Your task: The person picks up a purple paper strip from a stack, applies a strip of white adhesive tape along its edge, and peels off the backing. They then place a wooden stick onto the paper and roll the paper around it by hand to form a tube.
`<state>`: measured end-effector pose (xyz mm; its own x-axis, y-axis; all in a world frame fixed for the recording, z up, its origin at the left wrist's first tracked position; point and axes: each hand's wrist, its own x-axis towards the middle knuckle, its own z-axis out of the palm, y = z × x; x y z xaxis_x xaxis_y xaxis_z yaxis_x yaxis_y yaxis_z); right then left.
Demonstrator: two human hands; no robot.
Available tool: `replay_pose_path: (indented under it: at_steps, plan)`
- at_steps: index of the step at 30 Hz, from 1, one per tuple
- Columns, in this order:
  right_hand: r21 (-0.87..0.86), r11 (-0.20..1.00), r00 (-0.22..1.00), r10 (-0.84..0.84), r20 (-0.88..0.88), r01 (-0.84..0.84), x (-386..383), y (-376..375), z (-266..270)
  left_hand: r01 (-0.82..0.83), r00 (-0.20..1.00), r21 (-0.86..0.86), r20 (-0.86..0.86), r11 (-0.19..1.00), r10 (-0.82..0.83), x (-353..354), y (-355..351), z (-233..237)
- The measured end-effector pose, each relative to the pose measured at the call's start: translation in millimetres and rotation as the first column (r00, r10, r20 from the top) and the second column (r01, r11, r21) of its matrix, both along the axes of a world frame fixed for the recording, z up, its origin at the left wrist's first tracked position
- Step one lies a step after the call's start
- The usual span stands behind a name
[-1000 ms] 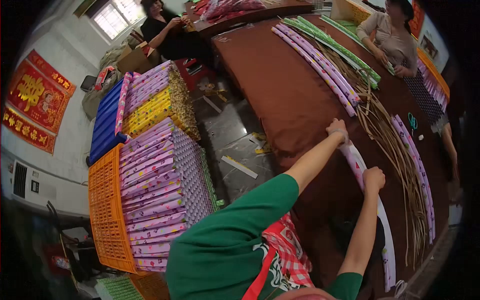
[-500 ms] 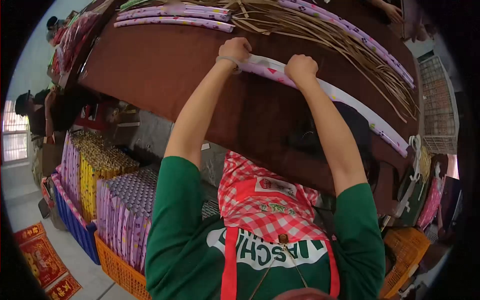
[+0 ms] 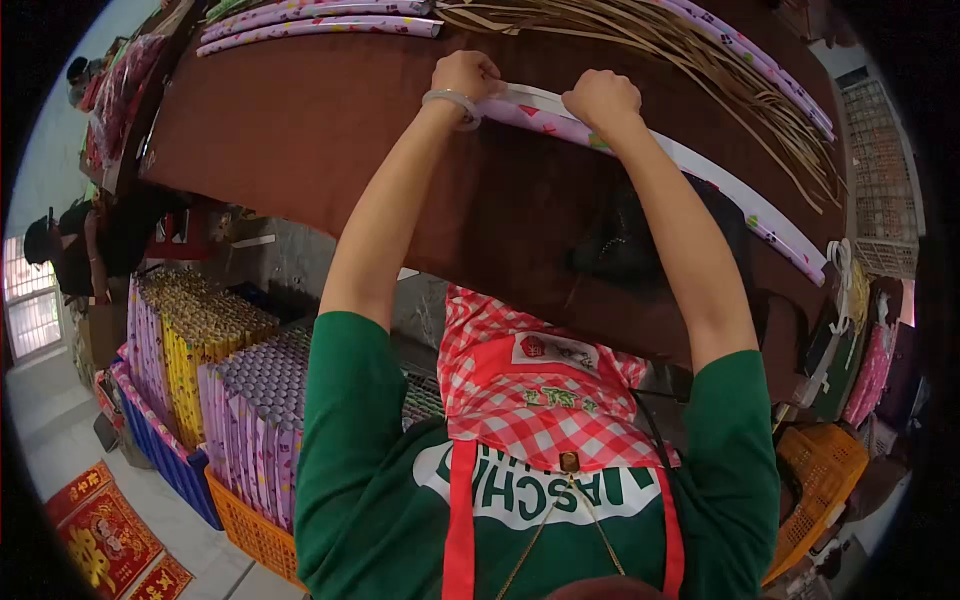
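A long lilac patterned sheet with a white edge (image 3: 775, 235), partly rolled, lies across the brown tabletop (image 3: 300, 130). My left hand (image 3: 465, 77), with a bracelet at the wrist, is closed on the roll's left end. Farther right along the same roll, my right hand (image 3: 603, 98) is closed on its upper edge. Both hands have fingers curled down, knuckles up. Beyond them lies a heap of thin brown strips (image 3: 700, 75). Finished-looking lilac rolls (image 3: 330, 27) lie at the far left of the table.
Blue (image 3: 165, 450) and orange (image 3: 250, 525) crates at the lower left hold upright lilac and yellow rolls. Another orange crate (image 3: 820, 480) stands at the lower right. A wire basket (image 3: 880, 160) is at the right. A person in dark clothes (image 3: 75, 240) is at the left.
The view has shifted slightly, so the table's far items sit higher in it. My right hand sits a little nearer my left hand along the roll; both remain closed.
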<state>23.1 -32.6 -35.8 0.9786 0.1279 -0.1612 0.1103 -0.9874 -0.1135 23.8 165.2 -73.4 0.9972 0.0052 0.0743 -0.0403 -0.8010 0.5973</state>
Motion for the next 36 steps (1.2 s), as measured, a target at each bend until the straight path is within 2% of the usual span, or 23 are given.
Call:
replay_pose_path:
  at_steps: [4,13,16,19,22,24,26,28,29,31,32,34,36]
  plan:
    - [0.066,0.998,0.999,0.026,-0.041,-0.023,2.4,-12.6,1.7,-0.013,0.998,-0.031,-0.055,0.999,0.011,-1.4,1.1,0.9]
    - [0.07,0.997,0.987,-0.011,-0.159,0.022,4.7,-23.4,10.1,0.006,0.998,0.087,-0.063,0.996,0.0,5.7,0.0,-3.1]
    - [0.058,0.998,0.992,-0.027,-0.121,0.034,3.3,-21.0,6.4,0.002,0.999,0.062,-0.048,0.998,0.001,4.9,-1.1,-1.8]
    - [0.074,0.997,0.99,-0.001,-0.138,0.011,2.1,-20.2,9.4,0.012,0.998,0.11,-0.063,0.994,-0.005,3.1,-2.9,-1.0]
    - [0.067,0.998,0.995,-0.008,-0.104,0.015,0.0,-16.9,6.7,0.049,0.998,0.065,-0.028,0.997,-0.047,0.8,-5.6,0.5]
    - [0.059,0.998,0.995,-0.018,-0.094,0.024,-0.3,-14.2,4.5,0.3,0.935,0.112,0.16,0.947,-0.315,0.3,-6.2,2.3]
    - [0.051,0.998,0.996,-0.03,-0.082,0.034,-0.5,-14.0,1.6,0.31,0.937,0.098,0.135,0.946,-0.321,1.8,-7.2,4.4]
    - [0.099,0.995,0.999,-0.013,-0.039,0.017,-2.0,-15.9,1.8,0.592,0.763,0.173,0.193,0.787,-0.617,6.1,1.0,3.6]
    - [0.101,0.995,0.999,-0.014,-0.035,0.017,-2.1,-15.7,2.3,0.592,0.762,0.177,0.195,0.786,-0.618,7.2,3.7,2.7]
    - [0.064,0.998,0.996,-0.007,-0.089,0.012,-2.4,-15.2,8.2,0.665,0.659,0.369,0.119,0.649,-0.743,10.0,5.7,6.3]
    - [0.064,0.998,0.996,-0.012,-0.083,0.017,-1.5,-16.0,7.6,0.667,0.654,0.372,0.123,0.646,-0.746,12.8,6.5,8.5]
    - [0.105,0.994,0.997,-0.009,-0.076,0.017,-0.7,-17.3,5.3,0.741,0.569,0.416,0.025,0.526,-0.822,16.9,6.2,14.0]
    - [0.08,0.996,0.995,-0.022,-0.097,0.029,2.2,-17.6,6.2,0.753,0.541,0.455,-0.018,0.475,-0.841,18.7,2.7,17.9]
